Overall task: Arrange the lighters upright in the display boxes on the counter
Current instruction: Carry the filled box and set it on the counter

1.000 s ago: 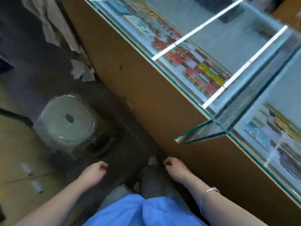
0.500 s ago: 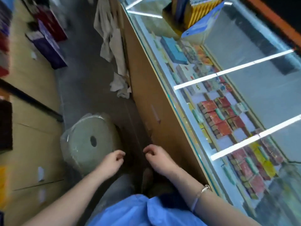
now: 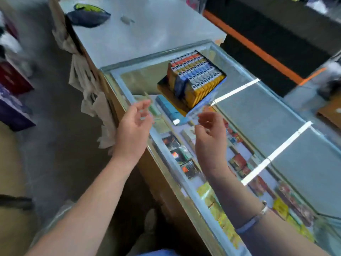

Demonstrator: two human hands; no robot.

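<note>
Head view, left to right: two bare hands are raised at frame centre. The left hand (image 3: 135,122) is loosely open and holds nothing; the right hand (image 3: 209,132) has its fingers curled, and whether it pinches anything cannot be told. One display box (image 3: 191,84) of upright lighters (image 3: 196,71), in several rows, sits on the glass counter (image 3: 276,115), upper centre. Half a second earlier both hands hung low beside the counter, and the box lay at the top edge.

Both hands (image 3: 132,124) smear with motion blur, fingertips indistinct; goods under the glass surface (image 3: 276,115) too blurred to tell apart
</note>
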